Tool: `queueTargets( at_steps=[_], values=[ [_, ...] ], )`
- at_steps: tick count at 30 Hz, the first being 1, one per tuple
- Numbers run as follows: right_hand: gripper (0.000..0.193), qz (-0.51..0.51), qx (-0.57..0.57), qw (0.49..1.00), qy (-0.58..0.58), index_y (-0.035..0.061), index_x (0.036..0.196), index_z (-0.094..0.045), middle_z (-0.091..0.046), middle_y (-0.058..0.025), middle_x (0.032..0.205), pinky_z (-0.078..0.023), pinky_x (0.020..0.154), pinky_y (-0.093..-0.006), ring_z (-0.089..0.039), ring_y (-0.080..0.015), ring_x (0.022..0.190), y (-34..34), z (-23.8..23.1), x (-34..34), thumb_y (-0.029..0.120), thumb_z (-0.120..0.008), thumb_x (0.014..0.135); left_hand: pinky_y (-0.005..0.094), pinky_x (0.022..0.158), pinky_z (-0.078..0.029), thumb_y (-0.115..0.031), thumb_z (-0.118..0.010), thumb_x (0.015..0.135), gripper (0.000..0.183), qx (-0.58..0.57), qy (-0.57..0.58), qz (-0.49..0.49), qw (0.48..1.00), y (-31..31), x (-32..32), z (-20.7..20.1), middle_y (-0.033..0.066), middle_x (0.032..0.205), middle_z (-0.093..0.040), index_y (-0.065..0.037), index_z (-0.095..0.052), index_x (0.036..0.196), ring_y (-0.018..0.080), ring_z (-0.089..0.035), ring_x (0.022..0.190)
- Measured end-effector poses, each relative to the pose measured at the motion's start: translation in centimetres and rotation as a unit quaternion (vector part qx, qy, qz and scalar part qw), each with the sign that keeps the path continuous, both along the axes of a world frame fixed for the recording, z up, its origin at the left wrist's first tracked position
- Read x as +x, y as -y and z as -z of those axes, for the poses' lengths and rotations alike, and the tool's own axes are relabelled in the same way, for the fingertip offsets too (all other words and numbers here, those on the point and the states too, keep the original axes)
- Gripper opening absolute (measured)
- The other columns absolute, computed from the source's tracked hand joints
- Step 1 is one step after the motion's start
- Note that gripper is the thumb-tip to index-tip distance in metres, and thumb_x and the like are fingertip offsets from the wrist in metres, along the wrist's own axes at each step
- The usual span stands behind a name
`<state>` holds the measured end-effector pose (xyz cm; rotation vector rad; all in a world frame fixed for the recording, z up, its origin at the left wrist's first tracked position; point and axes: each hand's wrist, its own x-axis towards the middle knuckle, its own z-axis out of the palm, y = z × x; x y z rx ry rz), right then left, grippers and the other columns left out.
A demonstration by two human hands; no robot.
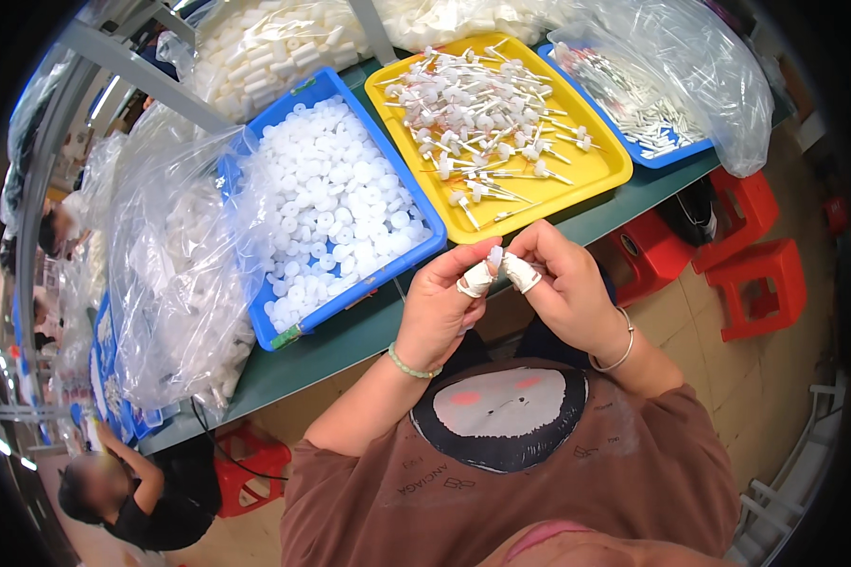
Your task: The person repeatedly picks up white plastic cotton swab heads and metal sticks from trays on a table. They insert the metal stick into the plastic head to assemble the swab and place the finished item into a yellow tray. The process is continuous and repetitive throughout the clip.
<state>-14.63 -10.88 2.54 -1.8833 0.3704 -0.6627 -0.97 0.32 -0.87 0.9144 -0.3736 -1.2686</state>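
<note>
Just in front of the yellow tray [591, 185], my two hands meet at the fingertips. My left hand [433, 307] is closed, pinching a small white plastic piece [494, 255] between thumb and forefinger. My right hand [569, 283] is also closed in a pinch, right beside that piece; anything between its fingertips is hidden. White wrapping covers both thumbs. Heaped in the yellow tray are many thin white sticks with translucent plastic discs [482, 104] on them. Loose translucent white discs [336, 180] fill the blue tray [357, 293] to the left.
A second blue tray [673, 159] with short white pieces stands at the back right, partly under clear plastic. Bagged white cylinders [265, 47] lie behind a metal post. Another plastic bag [180, 265] sits at left. Red stools [756, 283] stand right; another person [132, 482] works lower left.
</note>
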Motion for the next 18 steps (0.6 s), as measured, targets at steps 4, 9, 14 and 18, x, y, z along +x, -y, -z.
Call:
queueTargets(
  at_steps=[4, 9, 14, 18],
  values=[
    [0.012, 0.010, -0.271, 0.961, 0.054, 0.0012, 0.092, -0.051, -0.055, -0.0118, 0.077, -0.045, 0.055, -0.0333, -0.058, -0.0265, 0.065, 0.5, 0.4, 0.1, 0.000, -0.058, 0.082, 0.0156, 0.043, -0.029, -0.009, -0.064, 0.089, 0.024, 0.013, 0.012, 0.008, 1.000, 0.1, -0.3, -0.6, -0.0009, 0.084, -0.060, -0.003, -0.063, 0.113, 0.0010, -0.039, 0.052],
    [0.016, 0.039, -0.372, 0.927, 0.029, 0.0017, 0.096, -0.052, -0.051, -0.0112, 0.078, -0.047, 0.059, -0.0366, -0.057, -0.0289, 0.069, 0.6, 1.3, 0.0, 0.004, -0.058, 0.081, 0.0160, 0.043, -0.029, -0.014, -0.062, 0.092, 0.024, 0.024, 0.029, 0.019, 0.999, 0.6, -0.2, -0.4, -0.0036, 0.077, -0.053, -0.007, -0.061, 0.115, 0.0020, -0.037, 0.055],
    [0.028, 0.064, -0.215, 0.974, -0.019, 0.0014, 0.107, -0.059, -0.063, -0.0139, 0.096, -0.049, 0.078, -0.0359, -0.062, -0.0297, 0.087, 5.0, -1.1, -1.9, 0.008, -0.063, 0.080, 0.0120, 0.041, -0.029, -0.014, -0.053, 0.096, 0.020, -0.022, -0.009, 0.007, 1.000, 0.4, 0.3, -0.8, 0.0078, 0.111, -0.059, -0.004, -0.054, 0.114, 0.0008, -0.036, 0.056],
    [0.037, 0.273, -0.313, 0.904, -0.106, -0.0028, 0.118, -0.057, -0.062, -0.0201, 0.115, -0.043, 0.097, -0.0342, -0.059, -0.0291, 0.110, 19.5, 0.7, -7.7, -0.001, -0.046, 0.083, 0.0141, 0.038, -0.025, -0.004, -0.049, 0.094, 0.022, -0.080, -0.096, 0.077, 0.989, 0.3, 1.2, 0.4, 0.0074, 0.108, -0.059, -0.003, -0.052, 0.116, 0.0019, -0.033, 0.052]
  ],
)
